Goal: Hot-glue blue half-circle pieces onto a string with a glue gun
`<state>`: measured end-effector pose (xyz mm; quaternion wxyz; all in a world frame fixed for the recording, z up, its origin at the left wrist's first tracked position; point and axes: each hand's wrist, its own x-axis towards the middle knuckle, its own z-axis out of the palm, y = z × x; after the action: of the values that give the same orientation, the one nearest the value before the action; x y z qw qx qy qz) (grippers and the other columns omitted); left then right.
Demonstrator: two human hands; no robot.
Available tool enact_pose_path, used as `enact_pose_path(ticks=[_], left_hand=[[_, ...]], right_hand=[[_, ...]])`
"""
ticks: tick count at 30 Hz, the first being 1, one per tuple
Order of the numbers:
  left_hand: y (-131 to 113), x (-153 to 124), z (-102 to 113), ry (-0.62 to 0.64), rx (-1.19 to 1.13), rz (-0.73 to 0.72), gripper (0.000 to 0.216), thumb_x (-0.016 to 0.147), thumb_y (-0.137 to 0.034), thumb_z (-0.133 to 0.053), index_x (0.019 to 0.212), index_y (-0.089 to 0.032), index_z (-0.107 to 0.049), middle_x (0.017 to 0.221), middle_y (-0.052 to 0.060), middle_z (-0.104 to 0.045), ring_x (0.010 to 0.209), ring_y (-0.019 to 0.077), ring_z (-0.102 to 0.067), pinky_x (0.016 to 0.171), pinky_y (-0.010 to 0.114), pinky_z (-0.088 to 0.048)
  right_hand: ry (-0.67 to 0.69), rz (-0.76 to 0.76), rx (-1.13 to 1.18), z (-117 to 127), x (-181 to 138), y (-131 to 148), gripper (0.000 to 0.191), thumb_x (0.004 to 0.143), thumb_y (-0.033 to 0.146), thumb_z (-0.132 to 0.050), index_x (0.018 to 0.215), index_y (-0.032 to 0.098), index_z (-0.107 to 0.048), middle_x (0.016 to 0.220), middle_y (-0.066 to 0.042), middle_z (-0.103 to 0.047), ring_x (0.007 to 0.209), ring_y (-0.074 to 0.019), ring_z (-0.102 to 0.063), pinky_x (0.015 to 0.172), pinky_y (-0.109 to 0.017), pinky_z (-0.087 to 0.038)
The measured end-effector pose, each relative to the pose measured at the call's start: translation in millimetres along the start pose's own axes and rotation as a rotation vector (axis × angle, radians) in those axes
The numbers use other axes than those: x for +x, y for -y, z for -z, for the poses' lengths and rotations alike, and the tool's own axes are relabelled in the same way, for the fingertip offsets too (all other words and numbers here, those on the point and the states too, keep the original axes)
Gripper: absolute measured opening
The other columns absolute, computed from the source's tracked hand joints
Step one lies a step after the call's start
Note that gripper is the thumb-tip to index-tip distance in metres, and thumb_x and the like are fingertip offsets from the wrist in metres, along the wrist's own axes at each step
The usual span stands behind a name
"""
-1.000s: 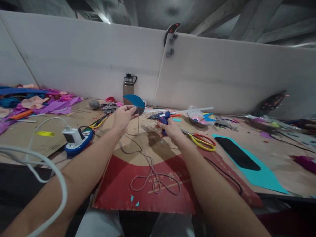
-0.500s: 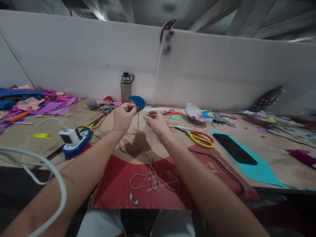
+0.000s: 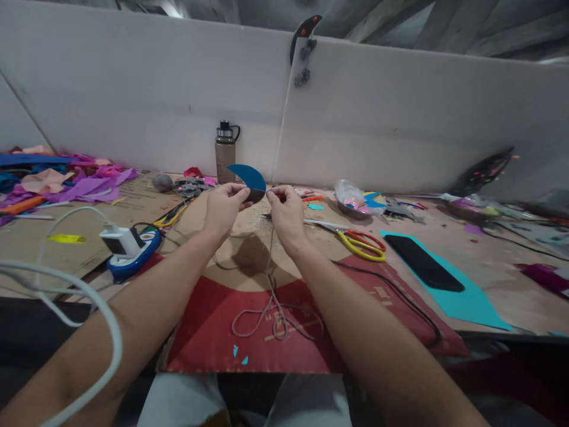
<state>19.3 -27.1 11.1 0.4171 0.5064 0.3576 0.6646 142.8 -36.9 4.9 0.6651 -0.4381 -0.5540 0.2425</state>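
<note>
My left hand (image 3: 226, 207) pinches a blue crescent-shaped cutout (image 3: 251, 177) by its lower left edge; its lower part looks dark grey. Just right of it, my right hand (image 3: 285, 213) is closed, thumb against fingertips, close to the cutout's right edge. From these fingers a thin greyish cord (image 3: 269, 261) hangs down, and its loops lie on the red part of the cardboard (image 3: 204, 332) below. The cord's end between the fingertips is too small to make out. Scissors (image 3: 362, 244) with red and yellow handles lie to the right of my right hand.
A bottle (image 3: 225, 157) stands behind my hands. Left are a blue power strip (image 3: 133, 261) with a white charger (image 3: 122, 242), a white cable (image 3: 116, 350) and coloured scraps (image 3: 95, 190). Right are a black phone-like slab (image 3: 422, 261) on a turquoise sheet (image 3: 475, 305) and a bowl (image 3: 355, 210) with plastic.
The cord, which hung beneath the cutout, now hangs from my right hand. My right fingers have closed and come nearer the cutout, whose crescent shape is turned more towards me.
</note>
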Motion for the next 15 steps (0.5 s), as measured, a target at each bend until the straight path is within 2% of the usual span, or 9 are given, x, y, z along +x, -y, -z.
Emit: enact_pose_path(ticks=[8,15], left_hand=[[-6.2,-4.8,-6.3,-0.012,-0.119,0.125,0.009,0.067,-0.017,-0.066,0.07,-0.011,-0.06,0.076,0.003,-0.062,0.073,0.0127,-0.062,0.072,0.031,-0.056],[-7.8,-5.7,-5.8,0.013,-0.161,0.163,0.008,0.067,-0.015,-0.066,0.07,-0.012,-0.06,0.077,0.005,-0.064,0.076,0.0133,-0.063,0.072,0.03,-0.055]], right_hand=[[-0.014,0.025,-0.087,1.4,3.8,-1.0,0.012,0.077,0.028,-0.051,0.073,0.017,-0.054,0.073,0.0,-0.057,0.066,-0.0108,-0.048,0.067,-0.026,-0.037],[-0.01,0.011,-0.067,1.8,5.4,-5.7,0.014,0.076,0.029,-0.052,0.073,0.016,-0.054,0.072,0.0,-0.057,0.064,-0.0103,-0.047,0.065,-0.025,-0.037]])
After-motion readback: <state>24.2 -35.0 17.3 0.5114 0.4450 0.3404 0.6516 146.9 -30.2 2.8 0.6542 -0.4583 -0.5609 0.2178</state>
